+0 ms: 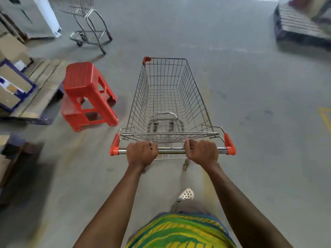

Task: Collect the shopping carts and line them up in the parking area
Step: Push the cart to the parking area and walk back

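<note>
An empty wire shopping cart (167, 97) with orange corner caps stands on the concrete floor straight ahead of me. Its steel handle bar (172, 150) runs across the middle of the view. My left hand (142, 153) grips the bar left of centre. My right hand (203, 151) grips the bar right of centre, thumb raised beside it. A second wire cart (89, 20) stands at the far left, partly cut off by the top edge.
A red plastic step stool (87, 95) sits just left of the cart's basket. Cardboard boxes on a pallet (23, 86) line the left side. A dark pallet (300, 25) lies at the far right. A yellow floor marking (325, 117) shows at the right edge.
</note>
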Demonstrator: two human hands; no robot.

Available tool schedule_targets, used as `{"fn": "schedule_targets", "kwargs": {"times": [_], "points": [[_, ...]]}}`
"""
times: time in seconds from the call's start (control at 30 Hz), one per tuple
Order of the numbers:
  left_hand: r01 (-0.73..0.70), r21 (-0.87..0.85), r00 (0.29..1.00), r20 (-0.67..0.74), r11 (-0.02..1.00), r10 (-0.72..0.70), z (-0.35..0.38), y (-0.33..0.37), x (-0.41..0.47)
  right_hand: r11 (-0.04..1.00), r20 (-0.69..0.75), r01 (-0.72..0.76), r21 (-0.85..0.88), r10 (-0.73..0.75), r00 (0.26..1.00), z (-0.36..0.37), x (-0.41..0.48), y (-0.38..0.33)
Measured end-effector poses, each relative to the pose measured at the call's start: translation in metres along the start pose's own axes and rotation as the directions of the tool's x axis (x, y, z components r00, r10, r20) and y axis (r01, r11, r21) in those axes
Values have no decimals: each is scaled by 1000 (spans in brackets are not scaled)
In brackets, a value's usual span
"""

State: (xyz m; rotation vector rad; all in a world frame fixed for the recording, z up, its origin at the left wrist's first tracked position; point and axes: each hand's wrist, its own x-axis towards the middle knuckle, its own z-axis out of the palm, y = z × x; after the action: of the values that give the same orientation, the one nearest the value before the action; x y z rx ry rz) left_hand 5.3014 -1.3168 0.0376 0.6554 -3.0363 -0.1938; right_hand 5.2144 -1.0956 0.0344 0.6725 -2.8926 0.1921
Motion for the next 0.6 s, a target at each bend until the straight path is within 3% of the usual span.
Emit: {"fn": "schedule_targets", "kwargs": {"times": [0.17,0.33,0.6], "points": [[-12,69,1000,11,998,12,-8,32,63,1000,-14,2,6,-2,1000,7,63,31],[-1,51,998,66,999,-2,-8,52,126,998,102,62,19,-63,993,11,124,57],[-17,80,992,126,997,7,-4,67,214,999,90,30,38,-33,995,22,191,74]]}}
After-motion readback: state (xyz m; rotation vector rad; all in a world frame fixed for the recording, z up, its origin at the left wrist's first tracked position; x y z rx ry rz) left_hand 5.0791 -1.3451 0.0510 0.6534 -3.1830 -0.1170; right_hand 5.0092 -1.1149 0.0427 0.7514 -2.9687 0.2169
